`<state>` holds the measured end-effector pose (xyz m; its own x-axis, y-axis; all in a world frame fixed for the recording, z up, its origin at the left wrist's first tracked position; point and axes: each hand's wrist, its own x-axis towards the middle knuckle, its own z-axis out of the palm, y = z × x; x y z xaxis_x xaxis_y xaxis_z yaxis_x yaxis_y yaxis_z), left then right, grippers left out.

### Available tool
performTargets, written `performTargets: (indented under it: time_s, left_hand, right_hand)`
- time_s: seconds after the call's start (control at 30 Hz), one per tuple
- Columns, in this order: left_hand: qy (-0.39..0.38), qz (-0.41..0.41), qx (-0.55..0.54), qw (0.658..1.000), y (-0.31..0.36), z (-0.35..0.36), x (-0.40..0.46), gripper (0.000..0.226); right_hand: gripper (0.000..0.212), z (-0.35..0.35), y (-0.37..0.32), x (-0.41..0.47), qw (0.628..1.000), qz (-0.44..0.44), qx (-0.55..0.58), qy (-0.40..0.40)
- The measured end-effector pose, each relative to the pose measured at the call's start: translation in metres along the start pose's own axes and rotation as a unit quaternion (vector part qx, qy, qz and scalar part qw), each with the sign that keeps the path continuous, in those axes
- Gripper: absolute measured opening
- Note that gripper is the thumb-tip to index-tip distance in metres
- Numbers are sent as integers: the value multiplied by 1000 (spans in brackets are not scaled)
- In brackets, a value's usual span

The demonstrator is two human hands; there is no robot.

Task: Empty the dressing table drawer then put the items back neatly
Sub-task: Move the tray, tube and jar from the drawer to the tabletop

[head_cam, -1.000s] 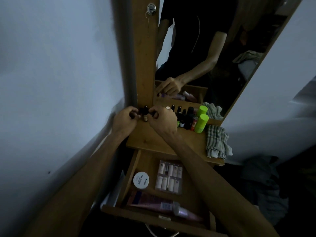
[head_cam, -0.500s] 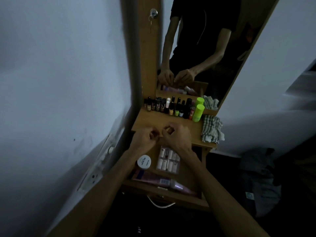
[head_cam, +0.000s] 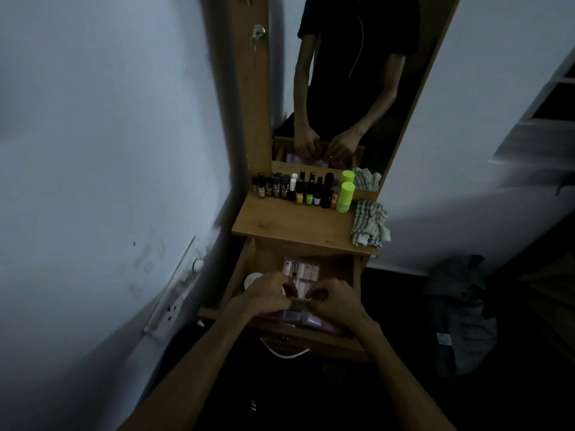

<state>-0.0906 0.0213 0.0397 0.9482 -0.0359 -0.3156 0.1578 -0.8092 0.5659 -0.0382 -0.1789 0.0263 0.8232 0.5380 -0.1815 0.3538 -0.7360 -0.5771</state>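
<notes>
Both hands over the open drawer point(head_cam: 298, 335), fingers curled; left hand point(head_cam: 267, 295) and right hand point(head_cam: 334, 298) flank the nail-tip pack point(head_cam: 300, 273). Whether either grips it, cannot tell. Pack's long axis runs 12 to 6, lying just toward 12 o'clock of the fingertips, equally near both.

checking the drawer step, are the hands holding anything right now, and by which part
Cannot be told. Both the left hand and right hand hang curled over the open drawer; no held item shows.
</notes>
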Motion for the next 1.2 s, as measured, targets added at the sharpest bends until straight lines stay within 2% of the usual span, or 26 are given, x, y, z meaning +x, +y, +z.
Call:
performTargets:
  time_s: [0.1, 0.23, 0.37, 0.5, 0.6, 0.73, 0.87, 0.93, 1.1, 1.2]
  left_hand:
    - [11, -8, 9, 1000, -3, 2, -2, 18]
    - [48, -68, -15, 996, -9, 6, -1, 19]
    - [65, -82, -12, 994, -6, 13, 6, 6]
    - [39, -106, -15, 993, 0, 23, 17, 16]
    - [41, -133, -19, 990, 6, 23, 26, 21]
    - [51, -162, -32, 985, 11, 19, 32, 25]
    - [76, -196, -83, 974, 9, 20, 32, 23]
    - [85, -196, -97, 972, 7, 18, 30, 13]
    - [145, -181, -164, 959, 8, 14, 22, 13]
    - [151, -171, -196, 954, 8, 9, 16, 8]
  right_hand:
    - [23, 10, 9, -3, 1000, 27, -7, 8]
    - [25, 20, 12, 0, 995, 86, 7, 39]
    - [27, 23, 13, 8, 988, 140, 54, 37]
    - [17, 32, 17, 21, 978, 186, 95, 22]
    - [21, 36, 18, 31, 969, 209, 129, 24]
    - [28, 39, 19, 38, 959, 226, 170, 11]
    - [22, 35, 22, 38, 954, 224, 200, 22]
    - [20, 33, 23, 37, 949, 218, 226, 25]
    - [6, 27, 18, 29, 926, 217, 302, 62]
    - [8, 27, 16, 22, 917, 214, 323, 95]
